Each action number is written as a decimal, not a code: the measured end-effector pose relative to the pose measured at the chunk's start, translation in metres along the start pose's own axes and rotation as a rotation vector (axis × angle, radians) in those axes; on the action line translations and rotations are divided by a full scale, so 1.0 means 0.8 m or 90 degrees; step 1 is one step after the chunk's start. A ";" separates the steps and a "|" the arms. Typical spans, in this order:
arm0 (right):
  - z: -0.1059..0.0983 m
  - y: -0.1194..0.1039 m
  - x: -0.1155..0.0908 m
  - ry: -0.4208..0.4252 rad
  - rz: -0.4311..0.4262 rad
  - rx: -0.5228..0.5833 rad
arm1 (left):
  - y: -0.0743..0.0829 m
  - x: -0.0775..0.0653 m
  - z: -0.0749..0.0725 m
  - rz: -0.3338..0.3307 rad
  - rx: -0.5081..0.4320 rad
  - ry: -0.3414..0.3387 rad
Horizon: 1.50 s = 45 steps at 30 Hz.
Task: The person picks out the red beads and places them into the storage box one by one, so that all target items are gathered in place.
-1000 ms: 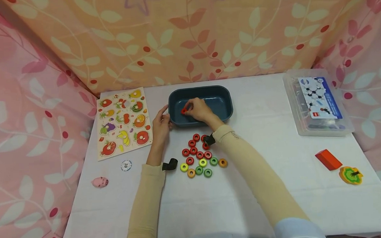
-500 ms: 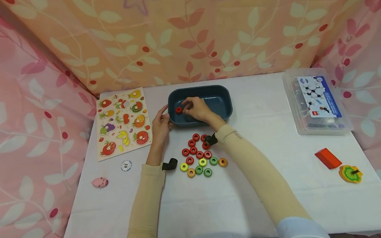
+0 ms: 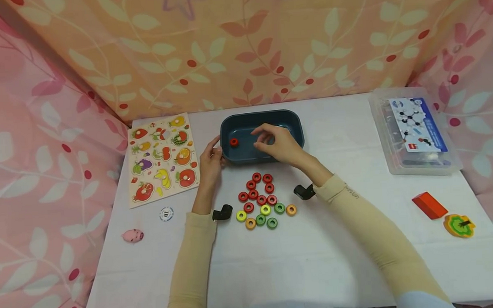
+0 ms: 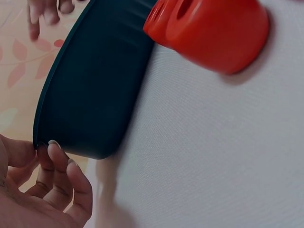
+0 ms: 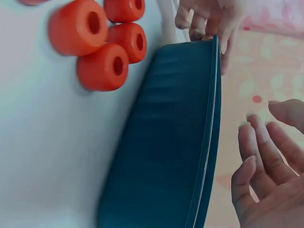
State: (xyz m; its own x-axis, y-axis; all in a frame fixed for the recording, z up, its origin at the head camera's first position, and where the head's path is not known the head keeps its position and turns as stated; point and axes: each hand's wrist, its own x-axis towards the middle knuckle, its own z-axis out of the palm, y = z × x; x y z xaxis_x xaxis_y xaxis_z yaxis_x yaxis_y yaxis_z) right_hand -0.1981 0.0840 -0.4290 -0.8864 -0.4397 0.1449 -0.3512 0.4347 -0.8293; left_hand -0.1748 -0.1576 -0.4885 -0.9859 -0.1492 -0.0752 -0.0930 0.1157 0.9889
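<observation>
While the left hand (image 3: pixel 210 167) pinches the rim of the dark blue tray (image 3: pixel 255 160) at its left end, the right hand (image 3: pixel 286 146) hangs over it, holding nothing.
The right hand's fingers are loosely bent, its thumb apart from the fingertips; one red ring (image 3: pixel 234 145) lies inside the tray near the left end. On the desk (image 3: pixel 338 269), just in front of the tray, more red rings (image 3: pixel 253 198) sit clustered, with yellow rings (image 3: pixel 241 220), green rings (image 3: pixel 272 227) and orange rings (image 3: pixel 291 213) along the near side.
</observation>
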 end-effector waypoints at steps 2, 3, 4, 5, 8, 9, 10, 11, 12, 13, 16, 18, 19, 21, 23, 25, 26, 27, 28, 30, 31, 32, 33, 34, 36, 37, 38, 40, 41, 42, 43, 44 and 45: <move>-0.004 0.000 -0.011 0.001 -0.003 -0.001 | -0.001 0.000 0.000 -0.003 -0.001 -0.005; -0.004 0.000 -0.016 -0.002 -0.006 0.001 | -0.001 0.000 0.000 -0.005 0.001 -0.006; -0.004 0.001 -0.021 -0.007 -0.008 0.004 | -0.001 0.000 0.000 -0.005 0.001 -0.007; -0.003 0.001 -0.026 -0.013 -0.009 0.007 | -0.002 0.000 0.000 -0.001 0.001 -0.004; 0.002 0.003 -0.041 -0.036 -0.017 0.009 | -0.003 -0.001 0.001 0.006 0.006 0.003; 0.004 0.005 -0.046 -0.043 -0.019 0.008 | -0.003 -0.001 0.001 0.008 0.007 0.003; 0.006 0.007 -0.050 -0.049 -0.022 0.005 | -0.003 -0.001 0.001 0.009 0.008 0.003; 0.008 0.009 -0.055 -0.054 -0.023 0.000 | -0.003 -0.002 0.001 0.008 0.007 0.003; 0.011 0.012 -0.058 -0.060 -0.023 -0.005 | -0.004 -0.002 0.002 0.008 0.007 0.002; 0.013 0.015 -0.062 -0.067 -0.023 -0.012 | -0.004 -0.002 0.002 0.007 0.008 0.002; 0.018 0.027 -0.070 -0.088 -0.019 -0.038 | -0.005 -0.001 0.002 0.005 0.007 0.002; 0.020 0.036 -0.073 -0.104 -0.015 -0.049 | -0.005 -0.001 0.003 0.007 0.009 0.004; 0.021 0.039 -0.074 -0.112 -0.013 -0.056 | -0.005 0.000 0.003 0.007 0.009 0.005; 0.022 0.045 -0.076 -0.126 -0.007 -0.062 | -0.005 0.000 0.003 0.008 0.010 0.004; 0.022 0.049 -0.076 -0.139 0.002 -0.064 | -0.005 0.001 0.003 0.008 0.008 0.003; 0.022 0.052 -0.077 -0.155 0.013 -0.065 | -0.004 0.001 0.003 0.006 0.006 0.001; 0.022 0.054 -0.077 -0.163 0.020 -0.065 | -0.004 0.001 0.003 0.003 0.006 0.000; 0.023 0.055 -0.077 -0.172 0.027 -0.064 | -0.004 0.001 0.002 0.000 0.004 0.000; 0.023 0.057 -0.077 -0.182 0.032 -0.063 | -0.004 0.001 0.002 -0.002 0.003 0.000; 0.024 0.059 -0.077 -0.195 0.040 -0.061 | -0.004 0.000 0.001 -0.004 0.003 -0.002; 0.024 0.060 -0.077 -0.200 0.043 -0.059 | -0.004 0.000 0.000 -0.003 0.004 -0.003; 0.025 0.062 -0.077 -0.204 0.044 -0.059 | -0.004 0.000 0.000 -0.001 0.005 -0.003; 0.025 0.063 -0.076 -0.208 0.043 -0.059 | -0.004 -0.001 0.000 0.000 0.005 -0.004; 0.025 0.064 -0.076 -0.209 0.042 -0.058 | -0.004 -0.001 -0.001 0.001 0.008 -0.004; 0.024 0.065 -0.075 -0.210 0.036 -0.061 | -0.002 -0.001 -0.001 0.003 0.007 -0.003; 0.025 0.066 -0.074 -0.210 0.034 -0.062 | -0.002 -0.001 -0.001 0.002 0.006 -0.003; 0.025 0.067 -0.075 -0.210 0.030 -0.066 | -0.002 -0.001 -0.001 -0.001 0.006 -0.002; 0.026 0.068 -0.075 -0.205 0.025 -0.077 | -0.001 -0.001 -0.001 -0.006 0.006 0.000; 0.026 0.068 -0.075 -0.202 0.022 -0.083 | 0.000 0.000 -0.001 -0.008 0.005 0.001; 0.026 0.068 -0.075 -0.197 0.019 -0.090 | 0.001 0.000 -0.001 -0.009 0.006 0.002; 0.025 0.066 -0.075 -0.193 0.015 -0.095 | 0.001 0.000 -0.001 -0.010 0.008 0.003; 0.024 0.063 -0.076 -0.189 0.012 -0.098 | 0.002 0.000 -0.001 -0.012 0.010 0.004; 0.023 0.059 -0.076 -0.186 0.007 -0.099 | 0.002 0.000 -0.001 -0.014 0.010 0.004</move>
State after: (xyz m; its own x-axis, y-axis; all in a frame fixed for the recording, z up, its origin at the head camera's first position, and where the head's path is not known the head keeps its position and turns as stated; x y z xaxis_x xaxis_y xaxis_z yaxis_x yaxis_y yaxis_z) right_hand -0.1556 0.1171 -0.4869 -0.7744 -0.6313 -0.0427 -0.4042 0.5455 -0.7342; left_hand -0.1745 -0.1582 -0.4867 -0.9829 -0.1574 -0.0957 -0.1164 0.1281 0.9849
